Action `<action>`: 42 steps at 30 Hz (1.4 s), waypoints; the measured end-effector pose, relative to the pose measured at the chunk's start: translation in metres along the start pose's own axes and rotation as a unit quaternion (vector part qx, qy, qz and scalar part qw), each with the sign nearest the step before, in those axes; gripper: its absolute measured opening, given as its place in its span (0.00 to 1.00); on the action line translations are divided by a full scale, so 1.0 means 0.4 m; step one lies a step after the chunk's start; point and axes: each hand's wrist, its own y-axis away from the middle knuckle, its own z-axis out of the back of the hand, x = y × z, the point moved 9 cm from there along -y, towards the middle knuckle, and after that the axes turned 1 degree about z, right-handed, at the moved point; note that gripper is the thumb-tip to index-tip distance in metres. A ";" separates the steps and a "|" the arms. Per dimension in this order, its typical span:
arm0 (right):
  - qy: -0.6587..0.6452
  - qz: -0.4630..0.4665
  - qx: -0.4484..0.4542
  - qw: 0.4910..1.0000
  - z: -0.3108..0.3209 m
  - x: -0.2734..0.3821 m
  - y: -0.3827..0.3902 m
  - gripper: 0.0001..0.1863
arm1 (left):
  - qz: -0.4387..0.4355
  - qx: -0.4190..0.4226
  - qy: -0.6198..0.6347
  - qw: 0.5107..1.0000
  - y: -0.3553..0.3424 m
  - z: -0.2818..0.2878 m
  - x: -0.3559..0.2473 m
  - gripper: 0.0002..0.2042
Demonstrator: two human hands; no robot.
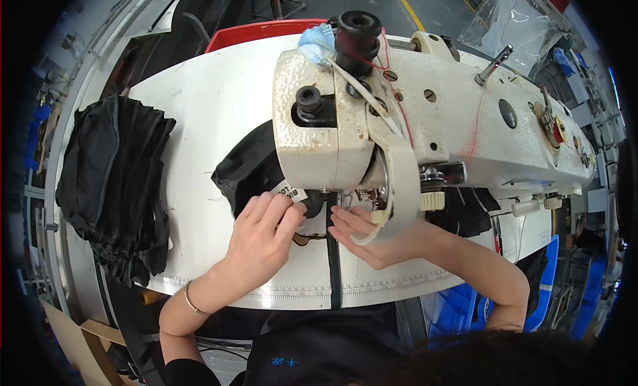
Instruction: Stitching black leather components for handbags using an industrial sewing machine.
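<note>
one stack of black cloth pieces (113,187) lies well left of both hands. black cloth (247,165) lies just beyond the left hand (262,230), whose fingers curl at a white label (291,191); cannot tell if pinched. black strip (334,270) runs between the hands. right hand (382,243): fingers extended at the strip's right edge, hold unclear, sewing machine (399,87) above. more black pieces (468,210) beyond, to its right.
</note>
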 end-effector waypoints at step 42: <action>-0.336 -0.301 -0.033 0.892 -0.087 -0.011 0.043 0.08 | -0.115 -0.004 0.041 0.992 0.023 -0.104 -0.057 0.14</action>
